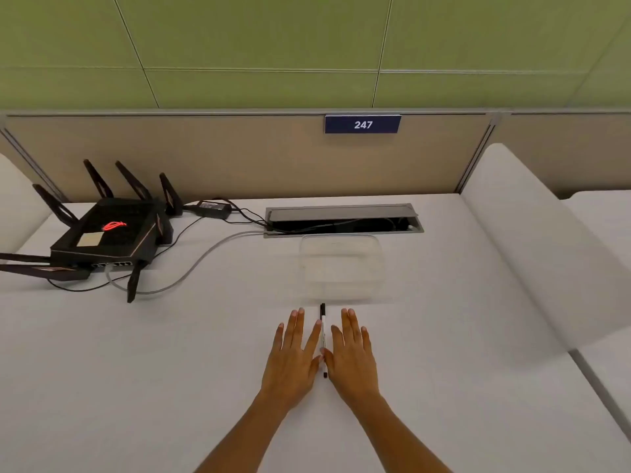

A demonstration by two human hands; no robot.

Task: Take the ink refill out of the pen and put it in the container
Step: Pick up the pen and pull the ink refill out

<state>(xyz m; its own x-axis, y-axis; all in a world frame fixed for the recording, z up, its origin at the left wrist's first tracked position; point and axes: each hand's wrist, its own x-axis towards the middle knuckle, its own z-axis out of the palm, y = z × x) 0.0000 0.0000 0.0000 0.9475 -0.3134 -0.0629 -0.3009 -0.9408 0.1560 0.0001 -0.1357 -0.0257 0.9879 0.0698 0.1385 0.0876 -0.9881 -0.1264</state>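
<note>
A slim pen (323, 331) with a clear barrel and black ends lies on the white desk, pointing away from me. My left hand (294, 353) rests flat, palm down, just left of the pen, fingers spread. My right hand (351, 351) lies flat just right of it. Both thumbs come close to the pen's near end; neither hand grips it. A clear plastic container (341, 268), with nothing in it, stands right behind the pen's far tip.
A black router (109, 237) with several antennas sits at the back left, with cables (205, 257) running to an open cable tray (343, 220) behind the container. A beige partition with a "247" sign closes the back. A white divider (532, 240) slopes along the right.
</note>
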